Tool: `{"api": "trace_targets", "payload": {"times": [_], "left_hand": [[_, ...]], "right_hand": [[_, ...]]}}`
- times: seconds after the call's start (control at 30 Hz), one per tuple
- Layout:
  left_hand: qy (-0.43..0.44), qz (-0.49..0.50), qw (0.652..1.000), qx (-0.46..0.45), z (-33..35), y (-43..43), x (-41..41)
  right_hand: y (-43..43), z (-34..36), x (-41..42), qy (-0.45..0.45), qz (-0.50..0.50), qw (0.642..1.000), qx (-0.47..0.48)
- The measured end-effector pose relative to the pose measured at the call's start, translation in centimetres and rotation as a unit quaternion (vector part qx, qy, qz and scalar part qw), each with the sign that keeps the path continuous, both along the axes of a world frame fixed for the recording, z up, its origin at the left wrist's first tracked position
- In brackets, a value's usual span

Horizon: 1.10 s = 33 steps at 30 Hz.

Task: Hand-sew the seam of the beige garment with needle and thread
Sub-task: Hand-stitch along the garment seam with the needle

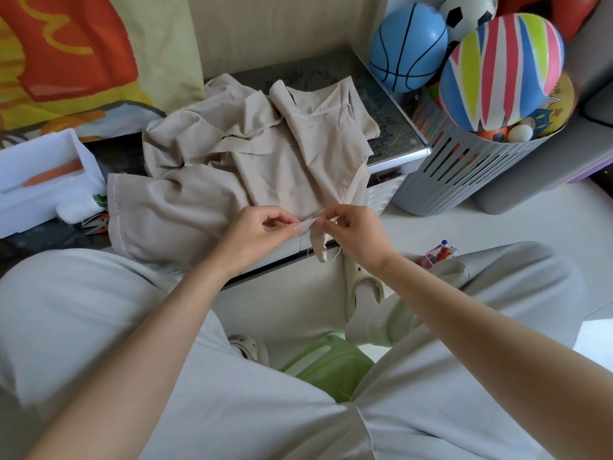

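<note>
The beige garment lies crumpled on a dark low table, one corner hanging over the near edge. My left hand pinches the seam edge of that corner between thumb and forefinger. My right hand pinches the same edge just to the right, fingers curled; the needle is too small to make out. A loose thread dangles below the hanging corner.
A white box with an orange-handled tool sits at the table's left, small scissors beside it. A grey slotted basket of balls stands to the right. Pens in a pink holder lie by my right knee. A green stool is below me.
</note>
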<state>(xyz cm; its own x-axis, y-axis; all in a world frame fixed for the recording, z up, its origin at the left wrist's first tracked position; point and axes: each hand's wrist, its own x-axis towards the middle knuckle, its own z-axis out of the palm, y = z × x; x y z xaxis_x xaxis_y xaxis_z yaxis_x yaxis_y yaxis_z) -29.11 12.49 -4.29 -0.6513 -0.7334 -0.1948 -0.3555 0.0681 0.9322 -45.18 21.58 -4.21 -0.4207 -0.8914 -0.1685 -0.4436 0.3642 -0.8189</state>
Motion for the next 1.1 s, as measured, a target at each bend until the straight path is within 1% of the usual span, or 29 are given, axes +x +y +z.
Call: {"api": "trace_targets", "payload": {"times": [0.13,0.27,0.33,0.43,0.63,0.93,1.1], "left_hand": [[0.002,0.009,1.000,0.005,0.2,0.2,-0.1],[-0.004,0.025,0.999,-0.023,0.4,0.2,-0.1],[-0.014,0.039,0.998,-0.039,0.4,0.1,-0.2],[-0.012,0.053,0.998,-0.032,0.2,0.1,-0.2],[0.012,0.078,0.997,-0.023,0.2,0.1,-0.2],[0.040,0.087,0.995,-0.023,0.7,0.3,-0.2],[0.040,0.094,0.995,-0.017,0.3,0.0,-0.1]], "right_hand": [[0.1,-0.3,0.2,-0.026,-0.014,1.000,-0.004],[0.2,0.1,0.4,-0.041,-0.004,0.999,-0.008],[0.2,0.4,0.5,-0.029,-0.016,0.999,-0.022],[0.5,0.9,0.8,-0.010,-0.021,0.999,-0.034],[1.5,1.0,2.1,0.051,0.068,0.995,-0.050],[1.2,-0.2,3.1,0.050,0.065,0.996,-0.045],[0.9,0.0,3.4,0.057,0.067,0.995,-0.053]]}}
